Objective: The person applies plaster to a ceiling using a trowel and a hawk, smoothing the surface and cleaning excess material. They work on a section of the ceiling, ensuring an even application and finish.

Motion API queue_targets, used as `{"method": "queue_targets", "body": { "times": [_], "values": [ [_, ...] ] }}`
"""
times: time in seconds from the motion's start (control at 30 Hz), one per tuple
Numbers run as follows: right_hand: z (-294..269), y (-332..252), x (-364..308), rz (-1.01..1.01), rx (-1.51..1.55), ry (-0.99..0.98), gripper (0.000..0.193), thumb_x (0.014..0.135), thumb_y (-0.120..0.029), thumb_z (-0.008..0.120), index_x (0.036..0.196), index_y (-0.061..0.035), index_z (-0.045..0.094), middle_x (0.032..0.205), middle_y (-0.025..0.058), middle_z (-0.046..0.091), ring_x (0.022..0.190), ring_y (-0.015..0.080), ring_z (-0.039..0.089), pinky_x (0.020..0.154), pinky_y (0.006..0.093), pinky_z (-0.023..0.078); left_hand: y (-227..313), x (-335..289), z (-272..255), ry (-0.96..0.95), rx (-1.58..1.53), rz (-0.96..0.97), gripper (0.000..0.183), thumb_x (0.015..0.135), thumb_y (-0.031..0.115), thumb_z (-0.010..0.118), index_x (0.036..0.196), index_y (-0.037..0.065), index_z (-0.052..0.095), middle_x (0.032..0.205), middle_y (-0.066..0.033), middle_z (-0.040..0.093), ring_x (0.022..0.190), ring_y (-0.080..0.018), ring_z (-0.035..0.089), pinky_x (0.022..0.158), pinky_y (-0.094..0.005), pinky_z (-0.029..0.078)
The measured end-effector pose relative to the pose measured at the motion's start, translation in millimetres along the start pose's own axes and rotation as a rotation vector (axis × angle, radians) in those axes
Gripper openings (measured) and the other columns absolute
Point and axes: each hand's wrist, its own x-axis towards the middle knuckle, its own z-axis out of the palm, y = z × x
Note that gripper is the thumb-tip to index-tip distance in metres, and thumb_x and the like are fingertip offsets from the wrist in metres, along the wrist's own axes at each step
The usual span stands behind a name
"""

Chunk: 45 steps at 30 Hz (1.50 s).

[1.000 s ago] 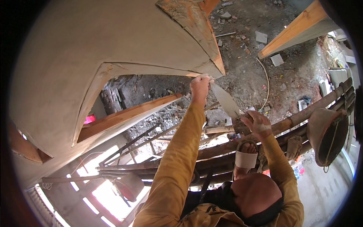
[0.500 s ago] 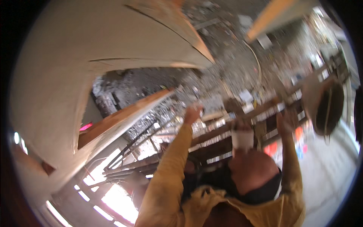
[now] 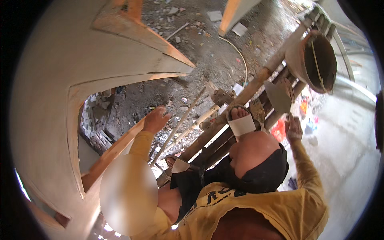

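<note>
Rubble floor [image 3: 216, 52] beyond left hand [image 3: 157, 120], partly hidden by one plastered wall [image 3: 52, 100]. Left hand half open, looks empty; blur covers part of its sleeve [image 3: 143, 146]. Right hand [image 3: 294, 129] curled round one trowel [image 3: 279, 98], sticking out ahead, grip end mostly hidden. One bucket [image 3: 298, 60] beyond that, dark inside.

Soft daylight, black fisheye rim [image 3: 10, 44], blurred oval patch [image 3: 129, 195]

Building site — rubble [image 3: 96, 116], pole scaffold [image 3: 264, 74], plastered wall [image 3: 52, 68].

Bucket [image 3: 299, 56] blocks beyond trowel [image 3: 279, 98]; open air above floor [image 3: 216, 56].
</note>
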Motion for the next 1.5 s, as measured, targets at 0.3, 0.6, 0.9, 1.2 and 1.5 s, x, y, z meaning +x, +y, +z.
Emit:
{"method": "queue_targets", "body": {
  "times": [0.3, 0.6, 0.9, 1.2, 1.5],
  "values": [
    [90, -114, 55, -0.112, 0.270, -0.297, 0.042, 0.091, -0.022, 0.054, 0.130, -0.0100, 0.045, 0.110, 0.0133, 0.059, 0.098, 0.0291, 0.056, 0.079, 0.0393, 0.049, -103, -188, -21, 0.108, -0.229, -0.519, 0.062, 0.084, 0.058, 0.050, 0.120, 0.007, 0.056, 0.122, -0.0210, 0.055, 0.110, -0.0358, 0.054, 0.094, -0.0466, 0.041],
    [70, -199, 102, -0.450, 0.143, -0.512, 0.040, 0.091, -0.022, 0.054, 0.128, -0.0087, 0.047, 0.110, 0.0130, 0.059, 0.099, 0.0275, 0.056, 0.081, 0.0381, 0.049, -73, -322, 262, 0.721, 0.011, -1.043, 0.024, 0.087, 0.021, 0.057, 0.104, 0.006, 0.064, 0.108, -0.0143, 0.063, 0.103, -0.0316, 0.059, 0.090, -0.0372, 0.046],
    [56, -277, 113, -0.519, 0.001, -0.650, 0.037, 0.092, -0.022, 0.054, 0.126, -0.0074, 0.049, 0.111, 0.0128, 0.059, 0.100, 0.0259, 0.057, 0.082, 0.0369, 0.048, -127, -583, 339, 1.964, -0.497, -1.448, 0.046, 0.087, 0.032, 0.054, 0.123, 0.003, 0.050, 0.120, -0.0185, 0.054, 0.112, -0.0317, 0.052, 0.091, -0.0421, 0.043],
    [38, -332, 91, -0.458, -0.148, -0.651, 0.035, 0.092, -0.021, 0.054, 0.124, -0.0061, 0.051, 0.112, 0.0126, 0.060, 0.101, 0.0244, 0.057, 0.084, 0.0357, 0.048, -231, -728, 307, 0.690, -0.402, -2.190, 0.081, 0.074, 0.060, 0.065, 0.135, 0.013, 0.041, 0.136, -0.0148, 0.045, 0.124, -0.0336, 0.044, 0.102, -0.0506, 0.032],
    [18, -343, 91, -0.423, -0.259, -0.672, 0.033, 0.093, -0.021, 0.054, 0.122, -0.0048, 0.053, 0.112, 0.0123, 0.060, 0.102, 0.0228, 0.057, 0.085, 0.0345, 0.047, -159, -696, 316, 0.015, 0.136, -1.769, 0.058, 0.078, 0.064, 0.054, 0.107, 0.014, 0.059, 0.083, -0.0134, 0.067, 0.083, -0.0271, 0.067, 0.066, -0.0436, 0.052]
  ]
}}
